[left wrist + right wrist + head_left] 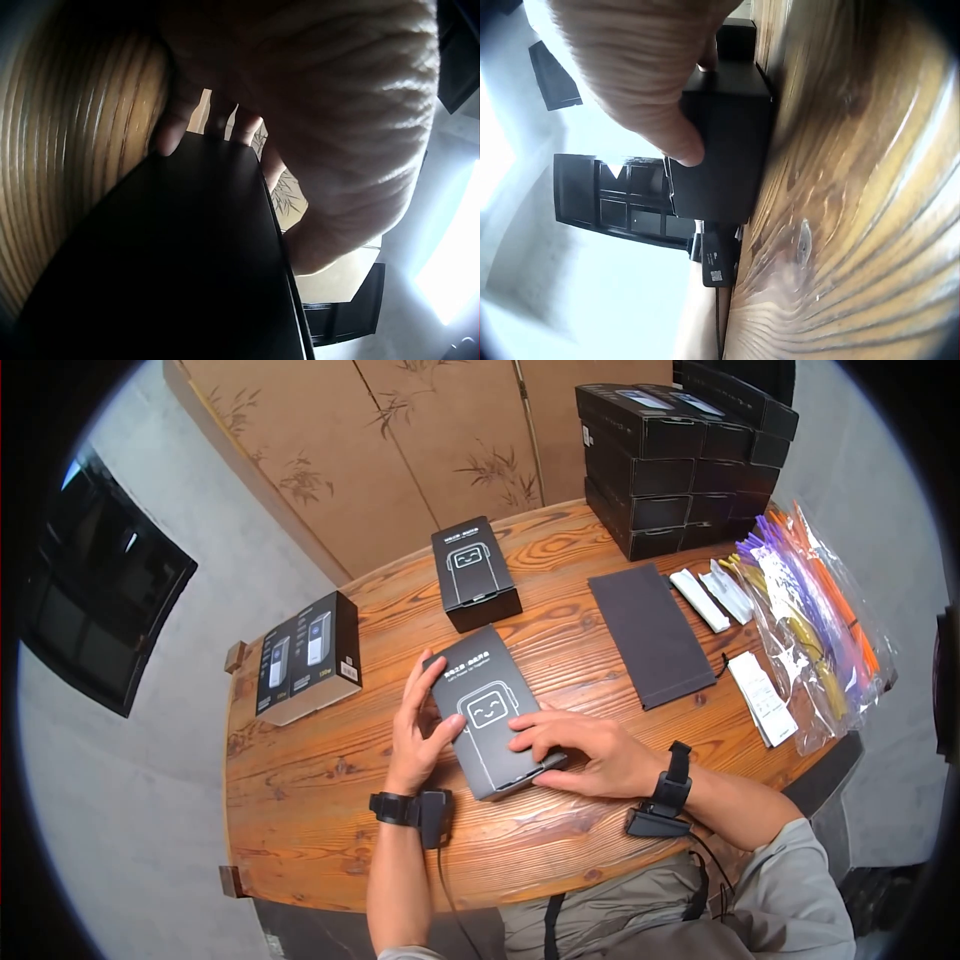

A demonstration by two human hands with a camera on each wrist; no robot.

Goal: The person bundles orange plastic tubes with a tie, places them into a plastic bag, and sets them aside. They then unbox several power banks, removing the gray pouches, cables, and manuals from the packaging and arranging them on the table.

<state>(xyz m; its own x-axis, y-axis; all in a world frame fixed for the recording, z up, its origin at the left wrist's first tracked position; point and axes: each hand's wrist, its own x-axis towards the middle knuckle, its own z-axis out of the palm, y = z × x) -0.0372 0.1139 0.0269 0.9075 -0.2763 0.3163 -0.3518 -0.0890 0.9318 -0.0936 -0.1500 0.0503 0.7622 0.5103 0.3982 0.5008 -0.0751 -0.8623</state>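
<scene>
A black box [490, 742] with a printed smiling face and white lettering lies at a slant on the wooden table in front of me. My left hand [412, 738] holds its left side, the thumb over the top edge; in the left wrist view the fingers reach along the dark side wall [187, 247]. At the near right corner my right hand [600, 752] grips the box, fingertips on the printed top. The right wrist view has the right thumb [682, 144] pressed against the box's near end [727, 169].
Beyond lies a similar box [478, 575], and a box with device pictures [310, 655] stands left. Rightward are a dark flat pouch [655, 635], white packets [700, 600], a folded white paper [762, 700] and a plastic bag of coloured strips [815, 620]. Black boxes [690, 470] are stacked at the back right.
</scene>
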